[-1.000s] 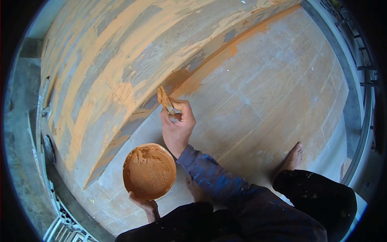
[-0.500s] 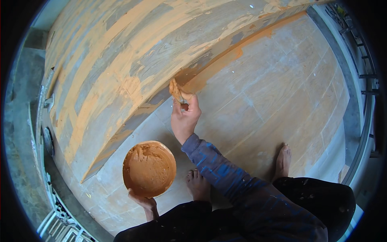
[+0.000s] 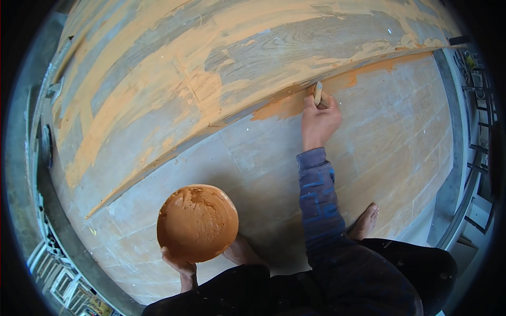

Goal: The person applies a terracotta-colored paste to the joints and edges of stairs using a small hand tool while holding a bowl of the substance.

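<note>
Right hand point(image 3: 320, 126): pinching a small, pale, flat spreader point(image 3: 318, 92), which I see at the orange-smeared foot of a raised wood-grain tiled step point(image 3: 295, 39). Left hand point(image 3: 179, 264): gripping the lower-left rim of a round bowl of orange-brown paste point(image 3: 197, 224), apart from the step. Beige-grey tiled floor point(image 3: 400, 137): reaching from the right hand to a grey border strip point(image 3: 452, 105).

Building or renovation site: tiled floor point(image 3: 400, 142) and raised step point(image 3: 295, 42), both streaked with orange paste point(image 3: 211, 95), bowl point(image 3: 217, 190) of paste above; pale frames point(image 3: 62, 282) lower left, perhaps metal grilles, bent by the lens.
</note>
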`<state>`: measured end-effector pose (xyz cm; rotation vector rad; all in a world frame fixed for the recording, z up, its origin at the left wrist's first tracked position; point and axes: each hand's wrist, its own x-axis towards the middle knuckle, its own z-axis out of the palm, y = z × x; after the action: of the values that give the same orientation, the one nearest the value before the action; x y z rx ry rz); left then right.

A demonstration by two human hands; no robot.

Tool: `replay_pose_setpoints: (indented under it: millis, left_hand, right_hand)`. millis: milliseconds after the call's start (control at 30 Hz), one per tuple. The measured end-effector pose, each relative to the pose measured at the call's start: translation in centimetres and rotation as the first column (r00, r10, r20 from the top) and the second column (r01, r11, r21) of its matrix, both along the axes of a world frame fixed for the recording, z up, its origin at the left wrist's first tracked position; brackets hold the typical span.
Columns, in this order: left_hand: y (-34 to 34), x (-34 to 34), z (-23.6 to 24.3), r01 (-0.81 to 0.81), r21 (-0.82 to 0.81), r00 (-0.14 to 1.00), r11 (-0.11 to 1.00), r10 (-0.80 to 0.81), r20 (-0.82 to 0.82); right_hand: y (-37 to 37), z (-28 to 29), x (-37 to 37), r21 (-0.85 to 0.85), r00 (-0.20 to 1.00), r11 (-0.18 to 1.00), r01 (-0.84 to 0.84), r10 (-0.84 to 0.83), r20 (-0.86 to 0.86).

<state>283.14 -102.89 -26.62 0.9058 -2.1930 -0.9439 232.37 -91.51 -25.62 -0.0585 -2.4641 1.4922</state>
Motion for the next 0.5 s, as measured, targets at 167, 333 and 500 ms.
replay_pose_setpoints:
  millis: [167,333,500]
  left_hand:
    - [-0.7,-1.0,1.1,-0.09,0.003,0.988,0.996,0.09,-0.125]
    - [-2.0,0.4,5.1,-0.013,-0.081,0.996,0.997,0.02,0.083]
    - [-3.7,3.0,2.4,-0.072,-0.046,0.997,0.996,0.072,-0.01]
  right_hand:
    - [-3.5,0.7,5.2,-0.114,0.994,0.992,0.054,-0.042,0.105]
    - [-8.1,-1.3,12.9,-0.276,0.991,0.96,0.039,-0.002,0.132]
    - [-12.2,-0.2,20.6,-0.301,0.972,0.949,-0.089,0.149,0.183]
